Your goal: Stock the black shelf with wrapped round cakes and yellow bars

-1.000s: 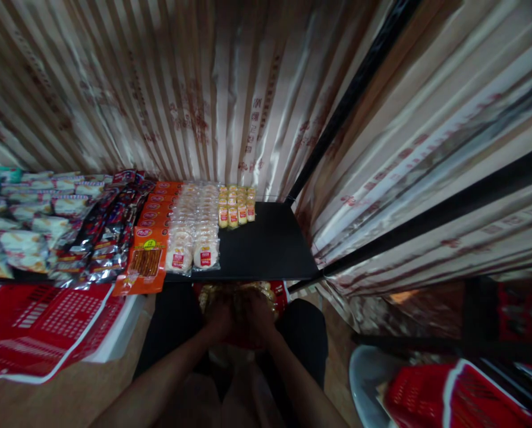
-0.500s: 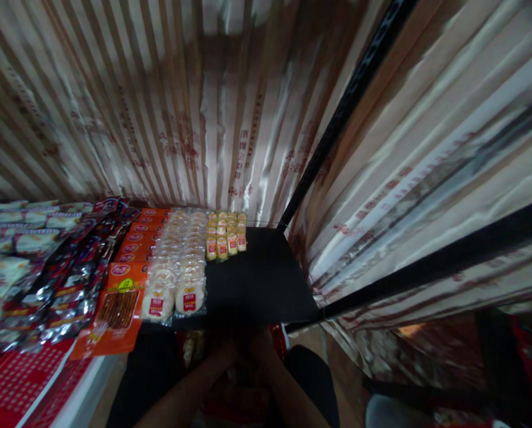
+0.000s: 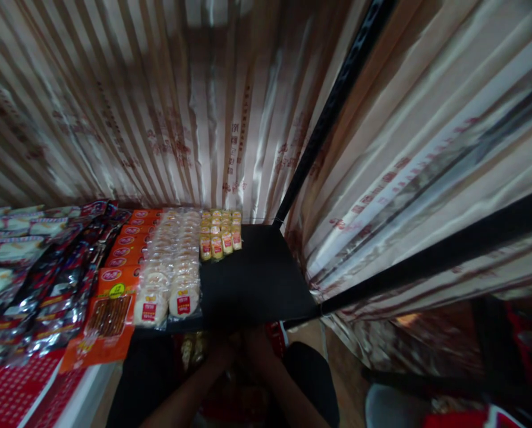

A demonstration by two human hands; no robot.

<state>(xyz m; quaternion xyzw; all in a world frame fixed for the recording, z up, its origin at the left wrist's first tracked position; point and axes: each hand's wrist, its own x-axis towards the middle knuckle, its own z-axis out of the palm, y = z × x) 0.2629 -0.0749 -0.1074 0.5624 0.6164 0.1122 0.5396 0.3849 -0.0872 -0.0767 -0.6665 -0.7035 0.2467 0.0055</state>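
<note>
Both my hands are low in the frame, in deep shadow just under the front edge of the black shelf. My left hand is beside some yellow-wrapped packets; its fingers are lost in the dark. Close to its right, my right hand is beside a red and white package, its fingers also hidden. What either hand holds cannot be made out. Small yellow packets stand in rows on the shelf, next to two rows of clear-wrapped round white crackers.
Orange snack bags, dark shiny packets and white packets lie further left. A red patterned package is at the lower left. Black frame bars and a pleated curtain stand around the shelf.
The view has shifted slightly, so the shelf goods appear further left. My hands stay low under the shelf edge, and more of a red item shows at the lower right.
</note>
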